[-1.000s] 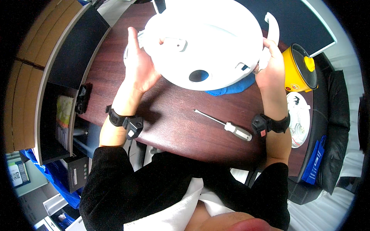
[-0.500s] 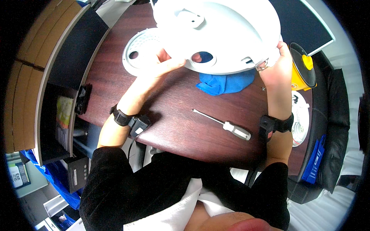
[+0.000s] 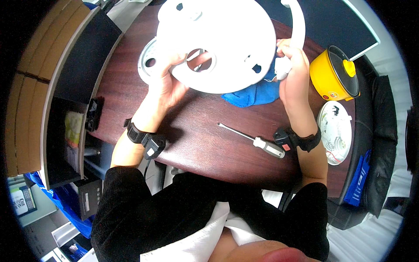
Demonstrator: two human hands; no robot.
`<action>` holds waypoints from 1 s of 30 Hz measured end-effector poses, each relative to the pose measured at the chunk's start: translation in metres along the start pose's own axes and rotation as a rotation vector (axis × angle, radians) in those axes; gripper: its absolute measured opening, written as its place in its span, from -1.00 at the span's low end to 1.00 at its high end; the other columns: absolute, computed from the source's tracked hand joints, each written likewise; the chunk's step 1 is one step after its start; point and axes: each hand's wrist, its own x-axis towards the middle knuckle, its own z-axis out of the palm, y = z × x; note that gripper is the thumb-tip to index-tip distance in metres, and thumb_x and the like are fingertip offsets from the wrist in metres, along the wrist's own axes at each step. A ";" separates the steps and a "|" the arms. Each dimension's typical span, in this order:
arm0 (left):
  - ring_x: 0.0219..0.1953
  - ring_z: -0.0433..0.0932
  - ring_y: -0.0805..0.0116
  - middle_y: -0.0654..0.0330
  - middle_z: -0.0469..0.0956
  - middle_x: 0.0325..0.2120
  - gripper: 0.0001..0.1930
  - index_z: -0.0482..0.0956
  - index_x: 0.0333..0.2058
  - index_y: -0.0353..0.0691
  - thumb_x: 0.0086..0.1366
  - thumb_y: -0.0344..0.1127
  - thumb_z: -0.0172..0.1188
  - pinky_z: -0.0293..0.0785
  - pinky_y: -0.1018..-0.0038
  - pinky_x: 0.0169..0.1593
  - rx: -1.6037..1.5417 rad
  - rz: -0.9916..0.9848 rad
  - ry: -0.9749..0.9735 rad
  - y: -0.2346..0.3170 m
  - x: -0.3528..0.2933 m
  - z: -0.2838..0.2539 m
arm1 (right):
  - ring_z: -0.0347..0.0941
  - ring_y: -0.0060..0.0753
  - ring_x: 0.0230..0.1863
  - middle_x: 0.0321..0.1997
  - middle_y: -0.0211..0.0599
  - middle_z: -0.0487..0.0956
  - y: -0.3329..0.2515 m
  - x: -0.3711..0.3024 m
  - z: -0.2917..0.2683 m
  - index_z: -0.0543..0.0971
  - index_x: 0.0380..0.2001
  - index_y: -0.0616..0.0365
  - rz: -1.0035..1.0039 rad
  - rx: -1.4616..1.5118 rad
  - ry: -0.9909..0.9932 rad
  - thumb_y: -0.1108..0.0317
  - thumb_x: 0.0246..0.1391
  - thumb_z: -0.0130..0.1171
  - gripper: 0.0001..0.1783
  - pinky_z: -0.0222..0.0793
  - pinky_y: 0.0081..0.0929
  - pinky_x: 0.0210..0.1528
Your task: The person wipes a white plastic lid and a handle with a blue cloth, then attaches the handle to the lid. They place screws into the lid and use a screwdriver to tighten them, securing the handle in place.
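Observation:
A large white round plastic housing (image 3: 235, 39) with several cut-outs is held tilted up over the table's far side. My left hand (image 3: 169, 83) grips its lower left edge, thumb on the front; fingers behind show through the round hole. My right hand (image 3: 293, 72) is closed on a white curved plastic strip (image 3: 299, 26), apart from the housing's right edge. Behind the left hand lies a white perforated round cover (image 3: 144, 65), partly hidden. Under the housing rests a blue cloth (image 3: 251, 97). A flat-tipped screwdriver (image 3: 266, 146) with a grey-white handle lies nearer me.
On the right stands a yellow pot (image 3: 323, 74) with a dark lid. Beside it is a white round part (image 3: 335, 135) with red wires. A dark monitor (image 3: 327, 26) is at the back right. Shelving (image 3: 65, 87) borders the table's left side.
The housing has turned and shifted left, with its flatter face now toward me. My right hand has come away from it to the left, now holding the separate curved strip.

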 end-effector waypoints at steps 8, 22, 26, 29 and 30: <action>0.01 0.51 -0.04 -0.08 0.42 -0.07 -0.42 0.24 0.08 -0.42 0.08 -0.42 0.22 0.63 0.10 -0.03 0.024 -0.079 0.008 0.003 -0.001 -0.001 | 0.47 -0.55 -0.56 -0.60 -0.30 0.54 -0.008 0.006 -0.013 0.54 -0.49 0.28 -0.580 -0.506 -0.125 0.30 0.03 0.18 -0.78 0.34 -0.58 -0.49; 0.01 0.51 0.07 -0.07 0.41 -0.05 -0.42 0.26 0.08 -0.41 0.08 -0.37 0.23 0.54 0.15 0.09 0.152 0.016 0.071 0.001 0.000 0.000 | 0.36 -0.73 -0.51 -0.49 -0.43 0.49 -0.022 -0.004 0.000 0.52 -0.36 0.24 -0.446 -0.702 -0.521 0.40 -0.01 0.27 -0.82 0.28 -0.72 -0.47; 0.01 0.51 0.06 -0.08 0.40 -0.03 -0.41 0.25 0.08 -0.42 0.08 -0.37 0.22 0.55 0.16 0.07 0.155 0.012 0.085 0.001 0.001 -0.003 | 0.35 -0.72 -0.53 -0.51 -0.42 0.49 -0.015 -0.001 -0.002 0.53 -0.31 0.25 -0.462 -0.780 -0.508 0.36 -0.02 0.32 -0.75 0.27 -0.69 -0.50; 0.02 0.51 0.06 -0.08 0.41 -0.06 -0.43 0.25 0.07 -0.44 0.09 -0.39 0.21 0.63 0.20 -0.03 0.221 0.026 0.080 0.001 -0.001 0.003 | 0.32 -0.71 -0.57 -0.57 -0.43 0.47 -0.013 0.000 -0.003 0.53 -0.27 0.27 -0.439 -0.848 -0.513 0.31 -0.02 0.34 -0.69 0.24 -0.66 -0.53; 0.00 0.51 0.07 -0.07 0.42 -0.08 -0.45 0.27 0.05 -0.45 0.09 -0.40 0.21 0.65 0.22 -0.08 0.236 0.047 0.082 0.001 -0.003 0.004 | 0.31 -0.70 -0.59 -0.59 -0.43 0.45 -0.018 -0.002 -0.001 0.52 -0.26 0.27 -0.391 -0.884 -0.525 0.30 -0.02 0.34 -0.67 0.23 -0.65 -0.54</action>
